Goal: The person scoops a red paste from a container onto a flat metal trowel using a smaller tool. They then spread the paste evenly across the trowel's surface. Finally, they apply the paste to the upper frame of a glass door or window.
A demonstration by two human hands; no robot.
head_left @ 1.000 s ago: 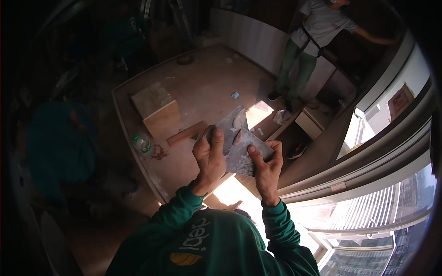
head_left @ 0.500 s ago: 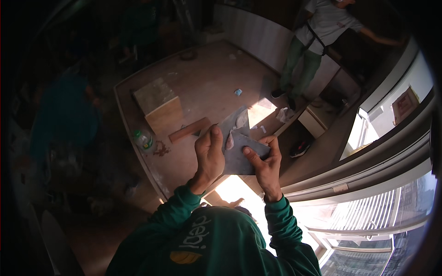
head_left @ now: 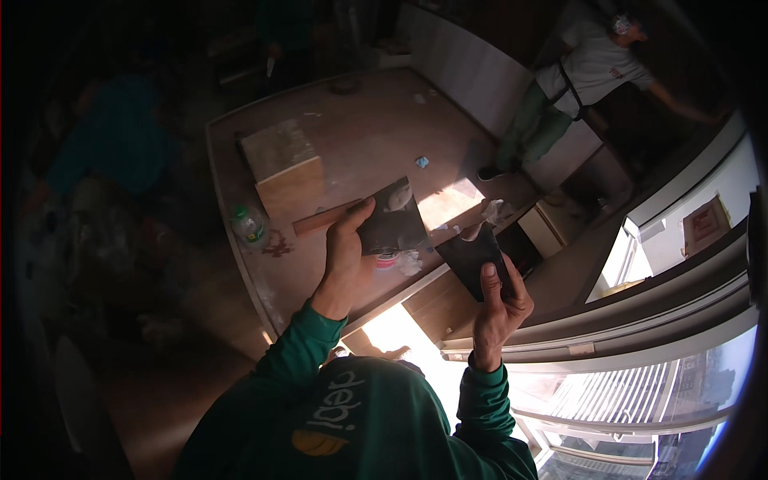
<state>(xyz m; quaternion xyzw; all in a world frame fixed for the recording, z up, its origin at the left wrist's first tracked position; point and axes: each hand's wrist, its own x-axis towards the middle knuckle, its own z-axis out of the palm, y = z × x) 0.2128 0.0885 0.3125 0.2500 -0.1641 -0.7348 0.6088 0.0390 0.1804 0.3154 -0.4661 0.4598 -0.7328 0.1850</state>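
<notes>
My left hand [head_left: 340, 264] grips a dark, flat putty spreader [head_left: 388, 228] by its near left side. A whitish-pink lump of putty [head_left: 398, 198] sits near that spreader's far corner. Apart from it, to the right, a second dark putty spreader [head_left: 466, 262] is pinched in my right hand [head_left: 502, 308], thumb on top. A small pale dab of putty [head_left: 478, 233] clings to its far edge. Partly hidden below the left spreader is a round red-and-white tin [head_left: 386, 261], with crumpled clear plastic [head_left: 410, 263] beside it.
A brown platform [head_left: 360, 120] carries a wooden box [head_left: 292, 190], a green-capped bottle [head_left: 251, 229], a reddish wood strip [head_left: 316, 222] and a blue crumpled scrap [head_left: 422, 162]. One person [head_left: 588, 80] stands at far right; another in teal [head_left: 112, 144] is at left. Windows [head_left: 624, 384] line the right.
The two spreaders, overlapping earlier, are now apart. My right hand has moved right and nearer with its spreader; my left hand has shifted slightly left. The person at far right has leaned.
</notes>
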